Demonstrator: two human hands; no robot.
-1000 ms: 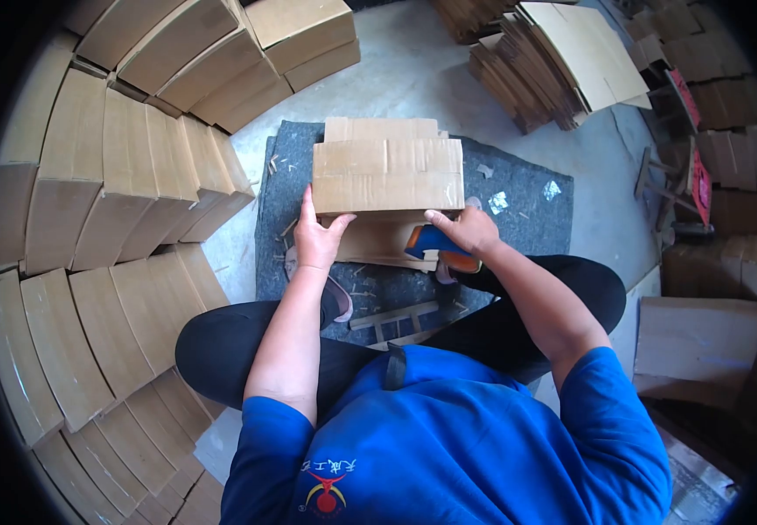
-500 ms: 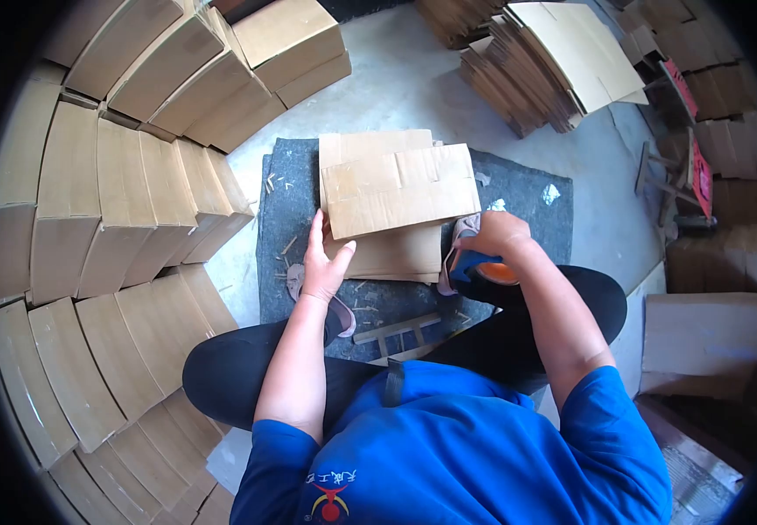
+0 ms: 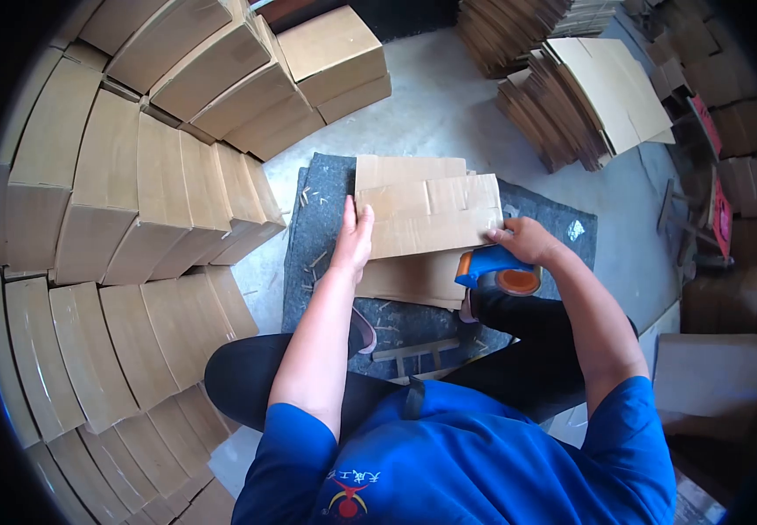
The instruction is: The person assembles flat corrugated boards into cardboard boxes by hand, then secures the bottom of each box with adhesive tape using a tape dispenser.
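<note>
A closed cardboard box (image 3: 435, 214) lies in front of me, on top of flat cardboard (image 3: 413, 278) over a dark mat. My left hand (image 3: 354, 234) holds the box's left edge, fingers straight along the side and thumb at the top face. At the near right corner, my right hand (image 3: 525, 241) has its thumb against the box. That same hand carries a blue tape dispenser (image 3: 494, 261) with an orange roll, which hangs just below the corner. Some right fingers are hidden behind the hand.
Stacked cardboard boxes (image 3: 164, 192) wall in the left side. A pile of flattened cartons (image 3: 610, 92) stands at the back right. The dark mat (image 3: 308, 227) carries scattered scraps. A small wooden frame (image 3: 418, 354) lies between my legs. Pink-topped stools (image 3: 718, 223) stand at the right.
My right hand has moved up to the box's right corner, bringing the tape dispenser into clearer view. The left hand stays at the left edge, its thumb higher. The whole view has shifted.
</note>
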